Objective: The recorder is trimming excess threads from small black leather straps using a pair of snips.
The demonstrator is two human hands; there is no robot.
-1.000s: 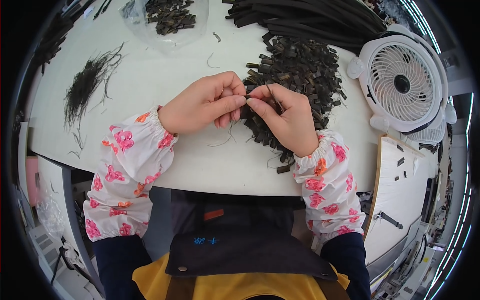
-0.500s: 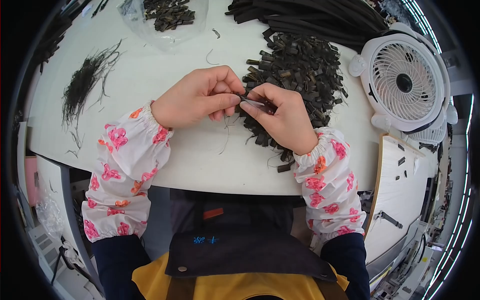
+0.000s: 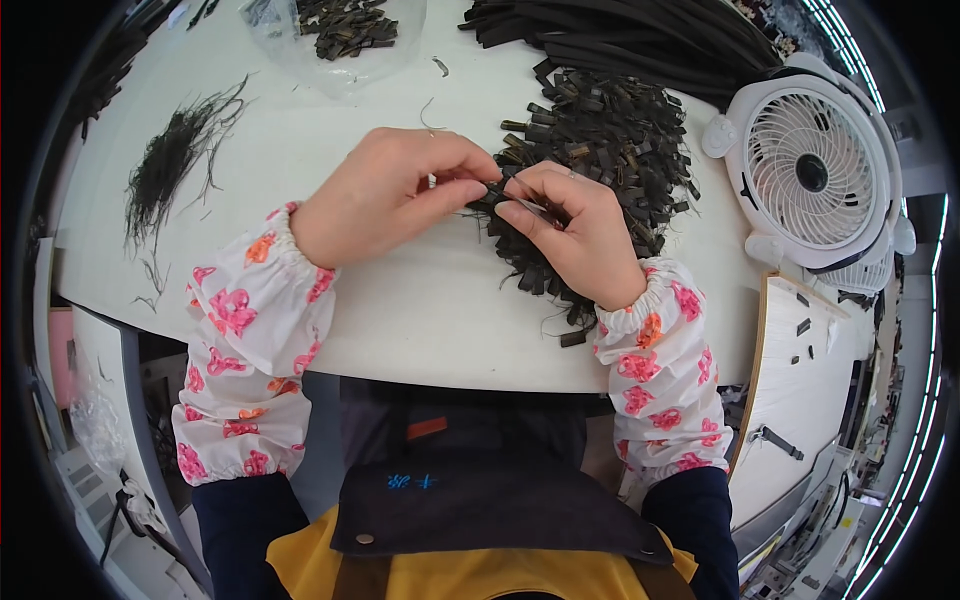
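Observation:
Over the white table my left hand (image 3: 385, 195) is closed in a pinch, thumb against fingers, on a small black fabric tab (image 3: 490, 190). Right beside it, my right hand (image 3: 590, 235) grips small thread snips (image 3: 540, 212); a metal blade shows between thumb and fingers, with its tip close to the tab. Most of the snips' body is hidden in the palm. Beneath and beyond both hands spreads a heap of similar black tabs (image 3: 610, 130), some with brownish parts.
Left of my hands lies a tangle of black threads (image 3: 170, 165). At the back, a clear plastic bag (image 3: 400, 70) holds more tabs, and long black strips (image 3: 640, 40) lie far right. A white fan (image 3: 810, 170) stands right, above a pale board (image 3: 790, 390).
Both hands have shifted slightly right. My left fingers have straightened and turned over the heap, while the snips are still in my right hand.

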